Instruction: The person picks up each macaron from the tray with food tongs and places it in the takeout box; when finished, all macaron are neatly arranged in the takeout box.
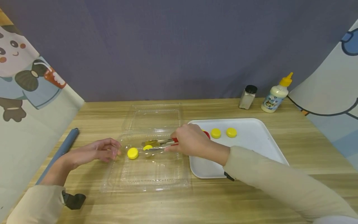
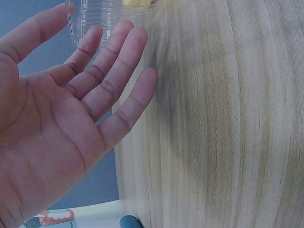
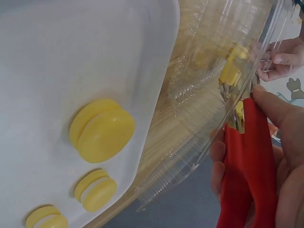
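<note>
Head view: beige sleeves [image 1: 39,203] nearest, on the wood-grain table [image 1: 156,205]. Left hand [image 1: 88,152] is at the left edge of a clear clamshell box [image 1: 151,177]; left wrist view shows its fingers loosely extended and a bit apart, thumb clear of them. Can't tell if it touches the plastic. Right hand [image 1: 194,140] has its fingers clamped on red-handled tongs [image 1: 175,142], which reach left over the box base. One yellow macaron [image 1: 147,147] sits between the tong tips; can't tell if they grip it. Second macaron [image 1: 132,153] is just left of it, in the base. Right of the box: white tray [image 1: 260,137], three more macarons [image 1: 231,132] in a row along its far side, one mostly behind the right hand. Farther back: box lid [image 1: 156,116] folded back flat, black-capped jar [image 1: 247,99], yellow-capped bottle [image 1: 274,98]. Farthest: grey-blue backdrop [image 1: 179,49].
</note>
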`<state>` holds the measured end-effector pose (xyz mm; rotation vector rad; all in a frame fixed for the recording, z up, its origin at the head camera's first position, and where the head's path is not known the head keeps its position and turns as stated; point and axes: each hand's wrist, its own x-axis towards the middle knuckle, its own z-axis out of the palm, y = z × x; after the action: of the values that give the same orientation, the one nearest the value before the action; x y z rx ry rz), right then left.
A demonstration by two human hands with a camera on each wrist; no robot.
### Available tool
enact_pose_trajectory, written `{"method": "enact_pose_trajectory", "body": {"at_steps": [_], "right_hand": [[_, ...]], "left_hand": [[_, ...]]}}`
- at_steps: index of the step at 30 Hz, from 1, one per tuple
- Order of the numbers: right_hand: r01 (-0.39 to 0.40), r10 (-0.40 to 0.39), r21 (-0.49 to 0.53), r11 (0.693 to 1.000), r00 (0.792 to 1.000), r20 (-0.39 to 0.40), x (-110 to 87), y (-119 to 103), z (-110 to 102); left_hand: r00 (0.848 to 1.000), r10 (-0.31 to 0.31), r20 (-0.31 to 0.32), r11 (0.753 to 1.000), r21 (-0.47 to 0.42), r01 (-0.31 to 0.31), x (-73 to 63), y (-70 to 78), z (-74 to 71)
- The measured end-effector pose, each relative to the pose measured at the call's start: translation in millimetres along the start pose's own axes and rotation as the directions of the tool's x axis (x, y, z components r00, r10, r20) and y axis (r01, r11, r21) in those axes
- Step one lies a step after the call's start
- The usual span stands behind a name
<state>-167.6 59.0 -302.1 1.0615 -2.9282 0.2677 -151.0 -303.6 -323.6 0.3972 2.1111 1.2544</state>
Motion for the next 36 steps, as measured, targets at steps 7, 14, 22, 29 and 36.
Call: {"method": "enact_pose_trajectory", "body": {"at_steps": [7, 14, 22, 29, 36], "right_hand": [[-0.003, 0.003, -0.019, 1.0, 1.0, 0.021, 4.1, -4, 2], [0.005, -0.004, -0.041, 0.999, 1.0, 0.025, 6.0, -8, 2], [-0.012, 0.012, 0.001, 1.0, 1.0, 0.018, 2.6, -4, 1], [-0.016, 0.016, 0.081, 0.997, 1.0, 0.003, -5.5, 5, -4], [-0.066, 0.063, 0.172, 0.983, 0.998, 0.025, -16.2, 16, -15]], "left_hand": [[1.0, -0.001, -0.002, 1.0, 0.002, 0.001, 0.2, -1.4, -0.3], [1.0, 0.0, -0.003, 1.0, 0.002, 0.0, 0.8, -1.6, 0.0], [1.0, -0.009, 0.001, 1.0, 0.0, 0.009, 2.1, -0.8, 0.3], [1.0, 0.0, 0.006, 1.0, 0.009, 0.0, 2.4, -1.6, -0.5], [1.0, 0.007, 0.002, 1.0, 0.005, -0.007, 2.0, -3.6, -1.1]]}}
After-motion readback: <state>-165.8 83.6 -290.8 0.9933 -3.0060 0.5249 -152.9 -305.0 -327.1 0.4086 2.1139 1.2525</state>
